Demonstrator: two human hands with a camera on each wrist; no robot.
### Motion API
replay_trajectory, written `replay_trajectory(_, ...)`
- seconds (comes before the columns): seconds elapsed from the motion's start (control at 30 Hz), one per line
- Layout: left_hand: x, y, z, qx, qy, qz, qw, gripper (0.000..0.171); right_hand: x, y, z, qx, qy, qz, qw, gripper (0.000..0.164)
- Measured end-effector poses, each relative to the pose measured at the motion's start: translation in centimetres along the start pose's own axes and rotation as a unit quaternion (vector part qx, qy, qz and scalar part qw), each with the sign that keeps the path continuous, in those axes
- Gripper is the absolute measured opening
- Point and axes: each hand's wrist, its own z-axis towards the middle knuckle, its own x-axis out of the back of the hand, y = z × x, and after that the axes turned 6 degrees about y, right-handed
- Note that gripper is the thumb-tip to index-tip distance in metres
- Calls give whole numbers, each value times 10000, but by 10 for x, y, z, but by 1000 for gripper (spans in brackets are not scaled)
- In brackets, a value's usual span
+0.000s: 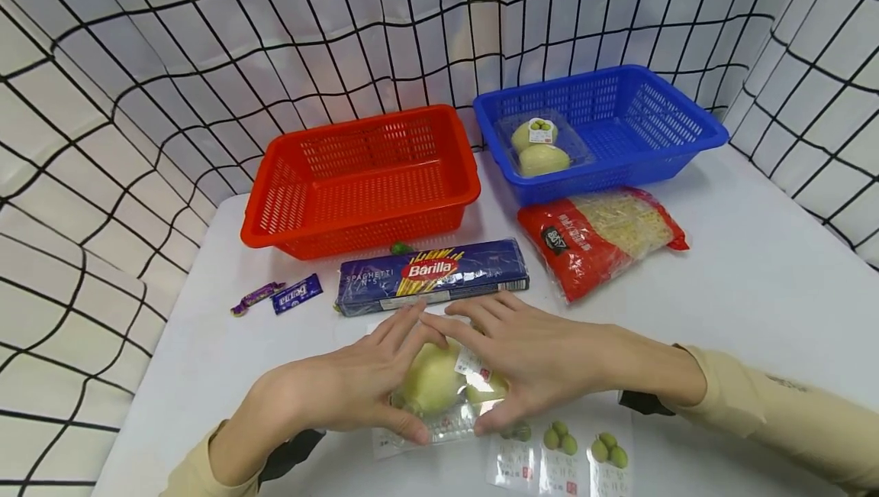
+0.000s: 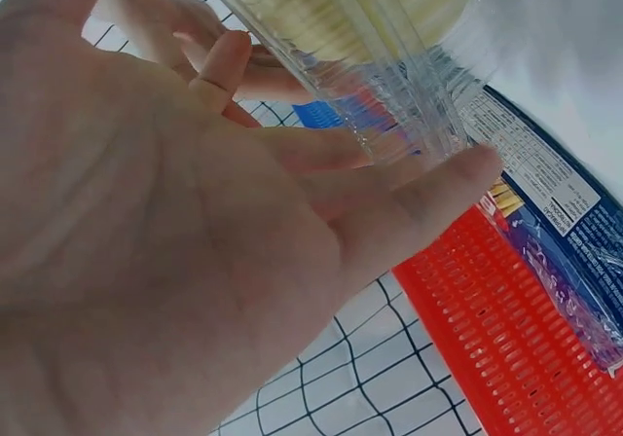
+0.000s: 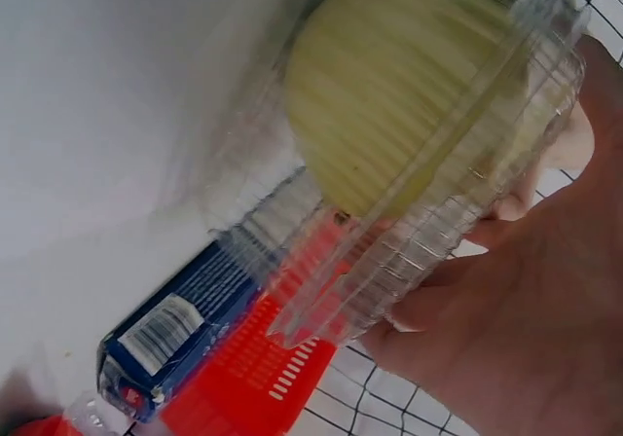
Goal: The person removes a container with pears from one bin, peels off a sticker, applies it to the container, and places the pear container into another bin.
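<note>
Between my hands on the table is a clear plastic clamshell pack (image 1: pixel 433 386) with round yellow-green melons inside and a white label on top. My left hand (image 1: pixel 350 386) holds its left side, thumb at the near edge and fingers toward the far edge. On the opposite side my right hand (image 1: pixel 529 340) holds the pack the same way, the two hands' fingertips meeting over the far side. In the right wrist view the ridged rim of the clamshell (image 3: pixel 428 251) lies along the right fingers. A sheet of fruit labels (image 1: pixel 563 459) lies just right of the pack.
Behind the pack lies a blue spaghetti box (image 1: pixel 433 275). A red basket (image 1: pixel 357 192) stands beyond it; a blue basket (image 1: pixel 645 130) at the right holds another melon pack (image 1: pixel 542 150). A red bag (image 1: pixel 597 241) and two candies (image 1: pixel 297 293) lie nearby. Black netting surrounds the table.
</note>
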Motion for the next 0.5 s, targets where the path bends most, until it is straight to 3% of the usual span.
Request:
replay_trajectory(0.13, 0, -1, 1, 35, 137, -180, 9997, 79, 1, -4, -1, -190, -250, 188, 9993, 118)
replay_trajectory(0.2, -1, -2, 1, 135, 217, -292, 9992, 88, 0, -6, -2, -233, -299, 205, 9991, 118)
replay_trajectory(0.37, 7, -8, -1, 620, 488, -448, 9959, 117, -1, -12, -5, -375, 36, 54, 9993, 116)
replay_trajectory(0.5, 16, -14, -3, 1119, 1007, -185, 9884, 113, 2, -14, -16, -818, 334, 263, 9957, 117)
